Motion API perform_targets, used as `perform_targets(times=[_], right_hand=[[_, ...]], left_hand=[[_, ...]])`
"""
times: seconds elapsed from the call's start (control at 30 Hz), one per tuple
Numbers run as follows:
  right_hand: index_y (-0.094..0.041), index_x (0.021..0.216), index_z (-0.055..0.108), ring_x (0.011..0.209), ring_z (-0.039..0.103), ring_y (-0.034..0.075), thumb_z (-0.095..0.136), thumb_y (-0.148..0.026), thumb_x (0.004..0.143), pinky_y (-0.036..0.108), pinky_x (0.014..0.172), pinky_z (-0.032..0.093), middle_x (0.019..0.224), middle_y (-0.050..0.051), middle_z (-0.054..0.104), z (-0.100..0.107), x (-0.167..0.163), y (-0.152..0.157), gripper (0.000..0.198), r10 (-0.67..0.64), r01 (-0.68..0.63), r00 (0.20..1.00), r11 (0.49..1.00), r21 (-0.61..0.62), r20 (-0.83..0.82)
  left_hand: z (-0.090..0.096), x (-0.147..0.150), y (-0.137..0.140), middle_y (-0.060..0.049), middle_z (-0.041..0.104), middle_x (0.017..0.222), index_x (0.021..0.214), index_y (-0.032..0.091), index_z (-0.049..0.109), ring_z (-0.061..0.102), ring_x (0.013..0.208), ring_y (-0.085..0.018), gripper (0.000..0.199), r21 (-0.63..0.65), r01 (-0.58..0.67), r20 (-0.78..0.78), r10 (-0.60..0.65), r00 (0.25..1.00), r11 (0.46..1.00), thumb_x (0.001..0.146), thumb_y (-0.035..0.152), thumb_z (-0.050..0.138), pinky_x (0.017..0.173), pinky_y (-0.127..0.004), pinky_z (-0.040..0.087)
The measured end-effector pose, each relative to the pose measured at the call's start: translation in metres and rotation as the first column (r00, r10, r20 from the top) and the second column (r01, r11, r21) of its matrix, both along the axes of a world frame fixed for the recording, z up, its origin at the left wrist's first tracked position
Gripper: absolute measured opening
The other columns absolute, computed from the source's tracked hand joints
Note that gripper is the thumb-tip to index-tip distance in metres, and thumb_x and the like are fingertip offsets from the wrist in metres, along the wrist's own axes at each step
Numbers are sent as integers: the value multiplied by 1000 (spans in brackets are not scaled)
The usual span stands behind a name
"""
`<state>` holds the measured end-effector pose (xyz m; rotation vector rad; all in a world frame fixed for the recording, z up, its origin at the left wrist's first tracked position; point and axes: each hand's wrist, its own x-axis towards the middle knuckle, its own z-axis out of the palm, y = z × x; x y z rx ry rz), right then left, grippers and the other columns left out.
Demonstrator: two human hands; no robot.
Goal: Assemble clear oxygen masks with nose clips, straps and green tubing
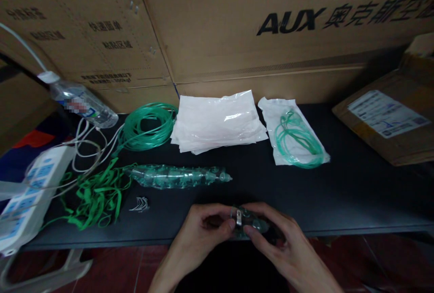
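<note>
A clear green oxygen mask (pixel 260 224) with a small metal nose clip (pixel 239 217) is held at the table's front edge. My left hand (pixel 206 234) pinches its left end, the thumb beside the clip. My right hand (pixel 283 238) grips the other side, thumb on the front and fingers curled behind. Fingers cover much of the mask. Beyond my hands lies a nested row of similar green masks (pixel 179 177). Several loose metal strips (pixel 140 204) rest to the left, beside a tangle of green elastic straps (pixel 98 193).
Coiled green tubing (pixel 149 125), a stack of white pouches (pixel 219 121) and a pouch with tubing (pixel 298 137) line the back of the black table (pixel 339 198). Left are a power strip (pixel 29 198), white cables and a tilted plastic bottle (pixel 81 102). Cardboard boxes (pixel 217 26) stand behind; another (pixel 389 107) sits right.
</note>
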<state>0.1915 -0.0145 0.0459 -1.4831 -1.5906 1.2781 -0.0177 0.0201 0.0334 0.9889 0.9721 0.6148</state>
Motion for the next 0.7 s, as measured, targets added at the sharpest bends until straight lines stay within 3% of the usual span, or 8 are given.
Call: perform_targets(times=[0.2,0.3,0.5,0.6,0.7], right_hand=[[-29,104,70,94,70,15,64,-26,95,21,81,51,99,-4,75,-1,-3,2,12,-5,5,1000,1000,-15,-20],[-28,101,69,87,68,14,62,-26,95,20,77,50,93,-4,74,-3,-6,0,9,-31,30,999,999,-23,-15],[-24,94,66,73,65,11,59,-27,98,15,68,49,80,-5,68,-6,-14,-4,9,-86,87,996,993,78,-12],[-24,96,67,75,67,10,59,-27,99,13,71,49,82,-5,70,-7,-16,-5,9,-132,131,991,981,145,-2],[-25,100,68,77,70,9,60,-27,100,11,73,51,86,-4,73,-7,-17,-6,8,-179,179,984,960,214,-18]], left_hand=[[9,1,4,-1,77,79,99,23,84,64,71,-15,18,131,53,-216,-24,976,990,87,26,71,67,-22,48],[11,3,4,0,74,75,97,22,82,64,69,-15,17,154,60,-243,-21,970,986,87,28,70,66,-22,49],[7,9,2,1,72,74,94,22,79,67,69,-15,14,243,53,-304,24,952,969,90,30,68,66,-21,50],[3,13,-1,0,75,80,97,24,78,71,74,-16,14,286,18,-308,74,949,958,92,30,67,70,-23,54],[2,17,-6,1,77,80,103,24,72,74,73,-17,15,254,-111,-251,176,952,961,92,33,68,69,-24,57]])
